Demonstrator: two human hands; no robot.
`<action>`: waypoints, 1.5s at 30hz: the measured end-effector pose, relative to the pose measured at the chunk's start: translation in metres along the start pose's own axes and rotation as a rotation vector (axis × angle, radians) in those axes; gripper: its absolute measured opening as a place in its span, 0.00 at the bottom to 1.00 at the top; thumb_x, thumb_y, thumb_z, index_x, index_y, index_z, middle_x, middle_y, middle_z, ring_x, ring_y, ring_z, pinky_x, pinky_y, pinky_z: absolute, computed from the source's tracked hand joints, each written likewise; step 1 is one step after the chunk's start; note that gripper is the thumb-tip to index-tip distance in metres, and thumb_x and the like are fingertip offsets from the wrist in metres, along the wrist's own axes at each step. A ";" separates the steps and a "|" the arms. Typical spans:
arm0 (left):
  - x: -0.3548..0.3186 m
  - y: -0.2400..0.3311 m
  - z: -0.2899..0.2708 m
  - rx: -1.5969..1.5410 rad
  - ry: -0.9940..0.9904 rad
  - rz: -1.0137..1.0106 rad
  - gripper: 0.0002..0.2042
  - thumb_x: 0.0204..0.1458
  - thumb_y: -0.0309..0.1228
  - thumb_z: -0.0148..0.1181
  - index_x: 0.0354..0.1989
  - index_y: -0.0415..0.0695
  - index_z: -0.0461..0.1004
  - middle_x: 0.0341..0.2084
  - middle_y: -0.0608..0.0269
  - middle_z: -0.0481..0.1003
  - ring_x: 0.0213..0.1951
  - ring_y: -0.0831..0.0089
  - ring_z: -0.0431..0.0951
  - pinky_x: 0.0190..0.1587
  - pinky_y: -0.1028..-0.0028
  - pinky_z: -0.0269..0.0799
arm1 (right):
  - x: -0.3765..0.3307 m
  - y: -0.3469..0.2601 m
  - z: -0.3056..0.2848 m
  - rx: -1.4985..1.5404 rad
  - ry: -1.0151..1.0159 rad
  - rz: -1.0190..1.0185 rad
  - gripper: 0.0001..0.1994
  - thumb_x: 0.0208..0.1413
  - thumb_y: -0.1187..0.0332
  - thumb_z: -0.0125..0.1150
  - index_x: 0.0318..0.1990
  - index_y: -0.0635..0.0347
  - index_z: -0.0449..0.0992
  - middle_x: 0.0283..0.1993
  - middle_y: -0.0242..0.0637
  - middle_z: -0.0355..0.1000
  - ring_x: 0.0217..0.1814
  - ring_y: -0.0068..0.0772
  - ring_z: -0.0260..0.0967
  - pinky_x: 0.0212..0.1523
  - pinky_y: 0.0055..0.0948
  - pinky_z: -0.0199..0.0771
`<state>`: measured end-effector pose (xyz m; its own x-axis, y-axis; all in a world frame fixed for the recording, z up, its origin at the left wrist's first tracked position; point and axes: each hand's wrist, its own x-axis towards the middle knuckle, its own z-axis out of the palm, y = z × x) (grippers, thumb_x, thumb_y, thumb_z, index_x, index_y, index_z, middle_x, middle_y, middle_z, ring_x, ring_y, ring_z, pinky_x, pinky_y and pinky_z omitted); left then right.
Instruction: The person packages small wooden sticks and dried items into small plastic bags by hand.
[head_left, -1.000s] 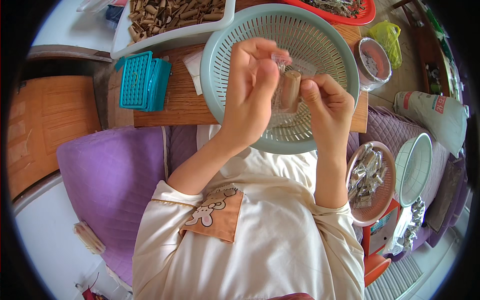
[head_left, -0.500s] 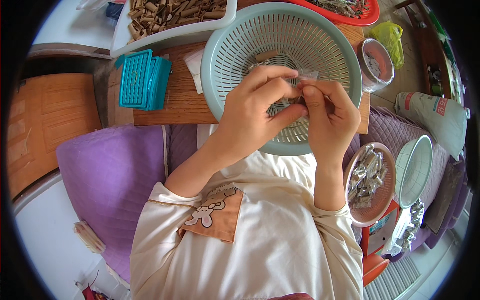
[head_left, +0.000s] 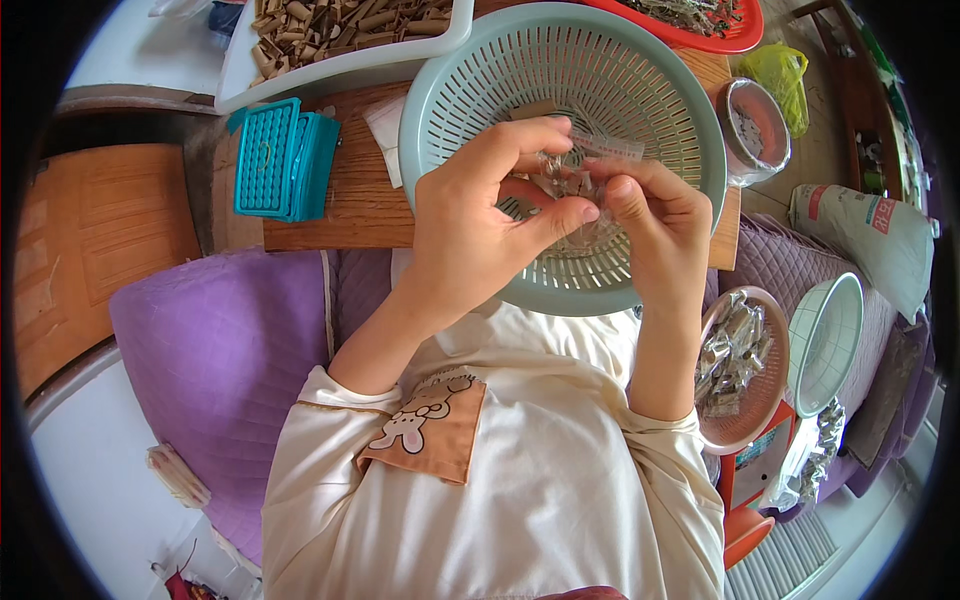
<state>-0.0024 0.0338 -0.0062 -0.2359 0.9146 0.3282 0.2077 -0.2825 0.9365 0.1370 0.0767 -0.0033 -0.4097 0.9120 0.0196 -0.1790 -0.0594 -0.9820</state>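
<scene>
Over the grey-green colander, a small clear plastic bag sits between my two hands. My right hand pinches it, with the thumb and index finger on its right side. My left hand curves around its left side, thumb low and index finger raised with a gap between them. Small shiny bits show inside or behind the clear film, too small to name. Below, the colander holds a brown cardboard-like tube and some thin clear pieces, partly hidden by my fingers.
A white bin of brown tube pieces stands far left, near teal trays. A red basket and a round tub are far right. By my right arm are a pink basket of wrapped pieces and a pale green basket.
My left index finger has lifted and the left hand has opened wider around the bag, shifting slightly left. More of the clear bag now shows between my hands.
</scene>
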 end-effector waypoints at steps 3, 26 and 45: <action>-0.002 -0.005 0.000 -0.016 -0.009 -0.034 0.14 0.34 0.24 0.66 0.31 0.40 0.71 0.37 0.58 0.73 0.29 0.74 0.76 0.26 0.79 0.73 | 0.000 0.003 0.004 -0.018 0.050 -0.004 0.07 0.50 0.73 0.55 0.34 0.69 0.73 0.29 0.32 0.71 0.30 0.15 0.65 0.31 0.14 0.65; 0.014 0.000 -0.013 0.451 -0.110 0.227 0.04 0.34 0.21 0.58 0.20 0.41 0.69 0.22 0.64 0.72 0.23 0.69 0.73 0.24 0.76 0.69 | -0.006 -0.007 0.014 -0.807 -0.045 -0.288 0.05 0.39 0.76 0.59 0.28 0.64 0.73 0.20 0.38 0.67 0.22 0.37 0.64 0.23 0.31 0.64; 0.000 -0.001 -0.013 -0.192 -0.209 -0.049 0.06 0.47 0.25 0.42 0.22 0.39 0.63 0.14 0.64 0.61 0.18 0.79 0.59 0.22 0.80 0.54 | -0.015 0.003 0.002 0.233 -0.044 -0.145 0.08 0.49 0.70 0.57 0.33 0.67 0.73 0.32 0.34 0.71 0.31 0.17 0.64 0.32 0.15 0.63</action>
<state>-0.0150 0.0306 -0.0056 -0.0363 0.9626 0.2686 0.0127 -0.2683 0.9633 0.1412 0.0622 -0.0058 -0.4026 0.8994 0.1704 -0.4376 -0.0256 -0.8988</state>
